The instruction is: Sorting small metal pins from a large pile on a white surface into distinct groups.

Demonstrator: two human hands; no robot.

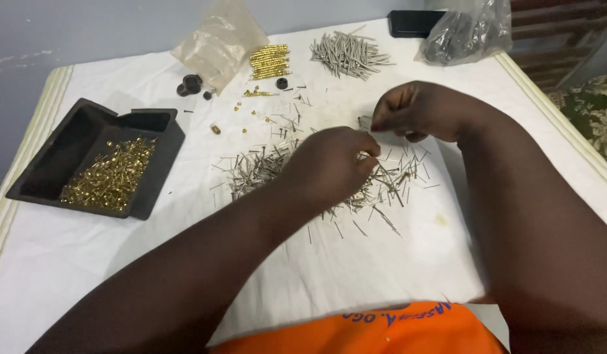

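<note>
Left hand (329, 164) pinched over silver pin pile (264, 167), right hand (415, 111) pinched, perhaps on a pin, black tray (54, 157) near surface (356, 269) left edge

White-clothed table (382, 275) w/ pin piles (264, 167), black tray (87, 131), plastic bags (218, 42).

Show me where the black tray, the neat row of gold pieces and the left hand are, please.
black tray (38, 172): head view, bare left inner wall.
row of gold pieces (270, 61): head view, middle of the stack.
left hand (326, 167): head view, back of hand.
</note>
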